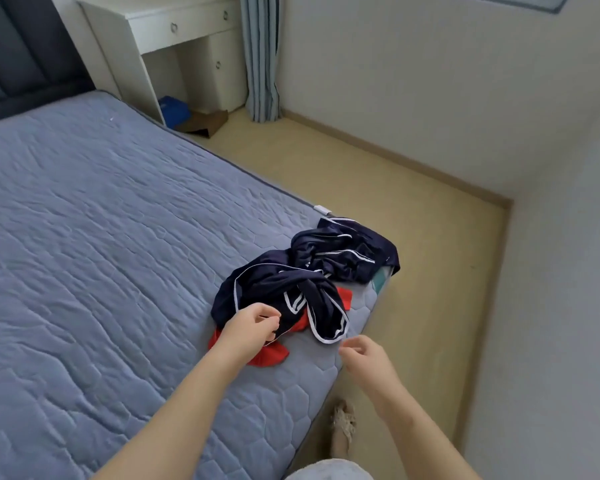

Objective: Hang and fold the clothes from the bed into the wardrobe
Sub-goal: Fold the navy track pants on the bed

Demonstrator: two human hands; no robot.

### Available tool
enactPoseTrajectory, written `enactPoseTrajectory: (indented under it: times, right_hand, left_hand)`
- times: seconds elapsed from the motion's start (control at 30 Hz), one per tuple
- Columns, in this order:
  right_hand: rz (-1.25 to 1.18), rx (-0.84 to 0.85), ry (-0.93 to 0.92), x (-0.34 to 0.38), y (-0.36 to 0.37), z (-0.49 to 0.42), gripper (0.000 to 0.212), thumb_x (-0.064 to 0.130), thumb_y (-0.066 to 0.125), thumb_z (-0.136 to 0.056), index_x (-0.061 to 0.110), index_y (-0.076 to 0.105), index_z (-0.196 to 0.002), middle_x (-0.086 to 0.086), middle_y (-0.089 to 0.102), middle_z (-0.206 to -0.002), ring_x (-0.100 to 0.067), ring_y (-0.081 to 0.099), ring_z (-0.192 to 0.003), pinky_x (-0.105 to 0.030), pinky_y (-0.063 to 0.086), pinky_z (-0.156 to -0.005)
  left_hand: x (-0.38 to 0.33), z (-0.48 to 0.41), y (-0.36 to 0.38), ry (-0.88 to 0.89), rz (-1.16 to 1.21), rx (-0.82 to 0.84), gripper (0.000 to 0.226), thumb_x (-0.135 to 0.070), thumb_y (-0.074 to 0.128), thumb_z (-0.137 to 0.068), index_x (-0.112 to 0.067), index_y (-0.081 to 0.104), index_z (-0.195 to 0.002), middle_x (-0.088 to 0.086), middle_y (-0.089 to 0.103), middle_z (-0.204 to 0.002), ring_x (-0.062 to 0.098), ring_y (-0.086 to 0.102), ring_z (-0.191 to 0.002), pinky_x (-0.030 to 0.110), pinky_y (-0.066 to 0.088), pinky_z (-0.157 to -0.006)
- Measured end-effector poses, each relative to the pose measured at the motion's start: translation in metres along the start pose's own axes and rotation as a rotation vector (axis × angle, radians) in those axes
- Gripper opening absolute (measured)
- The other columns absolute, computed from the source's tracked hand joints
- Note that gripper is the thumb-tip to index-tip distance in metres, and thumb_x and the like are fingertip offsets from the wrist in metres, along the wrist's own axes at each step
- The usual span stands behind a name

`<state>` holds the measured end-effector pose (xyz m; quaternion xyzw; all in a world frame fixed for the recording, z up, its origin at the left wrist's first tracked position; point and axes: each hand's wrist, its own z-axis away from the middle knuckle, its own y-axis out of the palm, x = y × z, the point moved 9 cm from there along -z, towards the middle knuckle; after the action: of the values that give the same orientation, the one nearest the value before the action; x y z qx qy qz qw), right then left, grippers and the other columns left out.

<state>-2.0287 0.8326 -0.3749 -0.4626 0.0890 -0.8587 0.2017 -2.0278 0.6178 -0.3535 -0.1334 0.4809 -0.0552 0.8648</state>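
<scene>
Head view showed navy clothes (302, 271) heaped on the bed (101, 220) near its corner, trailing away rightward; left hand (253, 323) touched them, grip unclear, nearer than the empty, loosely curled right hand (364, 351).

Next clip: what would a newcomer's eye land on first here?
The tangled navy clothes with white stripes, heaped at the near right corner of the grey-blue bed, with a red garment poking out beneath. Next, the left hand at the heap's near edge and the right hand hovering empty beside it.
</scene>
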Motion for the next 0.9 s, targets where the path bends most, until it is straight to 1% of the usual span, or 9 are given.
enactPoseTrajectory:
  times: [0.1, 0.23, 0.3, 0.43, 0.5, 0.6, 0.73, 0.83, 0.9]
  right_hand:
    - [0.044, 0.065, -0.011, 0.02, 0.005, -0.047, 0.014, 0.016, 0.051, -0.088, 0.028, 0.058, -0.084, 0.008, 0.06, -0.089, -0.014, 0.057, -0.081, -0.024, 0.045, -0.067]
    - [0.167, 0.191, -0.039, 0.05, 0.016, -0.12, 0.014, 0.016, 0.051, -0.087, 0.027, 0.057, -0.084, 0.011, 0.058, -0.076, -0.014, 0.056, -0.072, -0.021, 0.039, -0.057]
    - [0.25, 0.269, -0.037, 0.065, 0.019, -0.157, 0.013, 0.017, 0.05, -0.088, 0.028, 0.056, -0.085, 0.012, 0.058, -0.078, -0.013, 0.057, -0.075, -0.021, 0.041, -0.059]
    - [0.353, 0.354, -0.037, 0.087, 0.01, -0.224, 0.013, 0.012, 0.048, -0.085, 0.005, 0.058, -0.086, 0.002, 0.051, -0.069, -0.017, 0.045, -0.067, -0.026, 0.035, -0.064]
    - [0.401, 0.385, -0.032, 0.093, 0.007, -0.251, 0.013, 0.011, 0.046, -0.083, 0.007, 0.059, -0.084, 0.001, 0.049, -0.066, -0.017, 0.041, -0.064, -0.026, 0.034, -0.061]
    - [0.487, 0.453, -0.022, 0.093, 0.01, -0.282, 0.015, 0.015, 0.044, -0.084, 0.02, 0.059, -0.086, 0.003, 0.056, -0.069, -0.014, 0.046, -0.06, -0.024, 0.039, -0.055]
    - [0.575, 0.536, -0.006, 0.078, 0.025, -0.309, 0.012, 0.015, 0.044, -0.085, 0.013, 0.055, -0.081, 0.003, 0.051, -0.067, -0.014, 0.04, -0.056, -0.02, 0.033, -0.048]
    - [0.631, 0.591, -0.014, 0.061, 0.039, -0.325, 0.024, 0.01, 0.041, -0.083, 0.018, 0.034, -0.062, 0.004, 0.033, -0.058, -0.015, 0.026, -0.053, -0.024, 0.023, -0.047]
    - [0.654, 0.6, 0.012, 0.046, 0.046, -0.334, 0.019, 0.009, 0.041, -0.084, 0.008, 0.04, -0.065, 0.001, 0.037, -0.064, -0.016, 0.028, -0.059, -0.027, 0.022, -0.049]
  left_hand:
    - [-0.002, -0.031, -0.008, -0.04, 0.011, -0.051, 0.013, -0.02, 0.052, -0.09, -0.029, 0.061, -0.086, -0.004, 0.066, -0.092, 0.01, 0.064, -0.082, 0.022, 0.044, -0.065]
    - [-0.004, -0.079, -0.02, -0.112, 0.061, -0.177, 0.014, -0.021, 0.052, -0.09, -0.031, 0.06, -0.084, -0.006, 0.065, -0.09, 0.009, 0.064, -0.078, 0.021, 0.042, -0.064]
    - [-0.001, -0.101, -0.022, -0.175, 0.103, -0.253, 0.015, -0.02, 0.053, -0.09, -0.031, 0.059, -0.082, -0.007, 0.065, -0.087, 0.009, 0.064, -0.077, 0.021, 0.041, -0.062]
    - [0.005, -0.138, 0.0, -0.323, 0.185, -0.321, 0.015, -0.017, 0.054, -0.087, -0.029, 0.06, -0.08, -0.006, 0.065, -0.085, 0.011, 0.064, -0.076, 0.024, 0.045, -0.063]
    - [0.003, -0.156, 0.01, -0.37, 0.229, -0.36, 0.014, -0.017, 0.054, -0.086, -0.029, 0.061, -0.079, -0.007, 0.065, -0.084, 0.01, 0.064, -0.075, 0.024, 0.046, -0.064]
    - [-0.002, -0.178, 0.025, -0.395, 0.277, -0.392, 0.014, -0.019, 0.054, -0.086, -0.029, 0.061, -0.081, -0.01, 0.064, -0.083, 0.006, 0.062, -0.072, 0.02, 0.042, -0.06]
    - [0.015, -0.197, 0.04, -0.462, 0.27, -0.381, 0.012, -0.023, 0.053, -0.087, -0.032, 0.06, -0.083, -0.01, 0.066, -0.089, 0.006, 0.064, -0.079, 0.021, 0.042, -0.063]
    - [0.041, -0.202, 0.047, -0.53, 0.251, -0.395, 0.014, -0.022, 0.051, -0.087, -0.033, 0.059, -0.082, -0.01, 0.065, -0.088, 0.005, 0.064, -0.078, 0.019, 0.042, -0.06]
    - [0.062, -0.203, 0.05, -0.579, 0.237, -0.415, 0.016, -0.021, 0.05, -0.087, -0.033, 0.058, -0.08, -0.011, 0.065, -0.086, 0.005, 0.064, -0.076, 0.019, 0.044, -0.059]
